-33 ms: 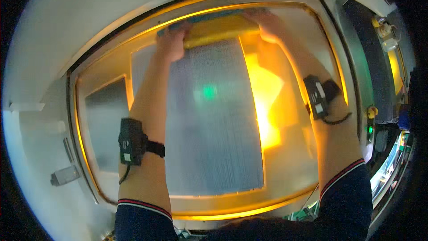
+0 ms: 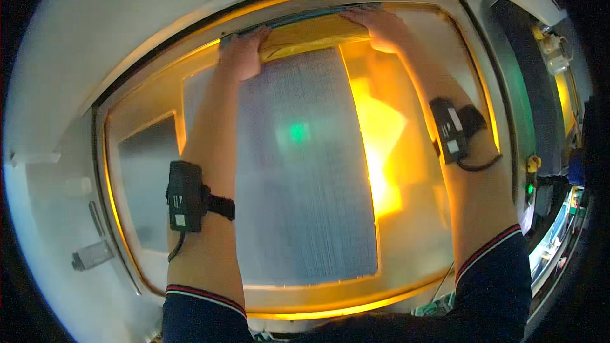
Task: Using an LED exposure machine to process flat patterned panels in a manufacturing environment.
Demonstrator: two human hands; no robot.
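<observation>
At the far edge of a flat, framed panel lies a long yellow piece with a blue strip behind it (image 2: 302, 37). It looks like a folded cloth or pad, but its exact kind is unclear. My left hand (image 2: 243, 56) grips its left end, the fingers bent over the far side. On its right end rests my right hand (image 2: 380, 27), fingers over the top and thumb on the near side. Both arms reach straight forward over a grey, finely textured rectangle (image 2: 305, 184) set in the panel. A small green light spot shows on that rectangle.
A dark frame (image 2: 95, 146) with glowing yellow edges runs around the panel. Bright yellow light (image 2: 381, 152) shines right of the grey rectangle; a smaller grey rectangle (image 2: 149, 184) sits left. Black devices (image 2: 185, 197) are strapped to both forearms. Machine fittings (image 2: 556, 54) stand at far right.
Both hands and the yellow and blue piece have moved slightly farther away, toward the frame. The piece now covers part of the glowing far edge that showed behind it before.
</observation>
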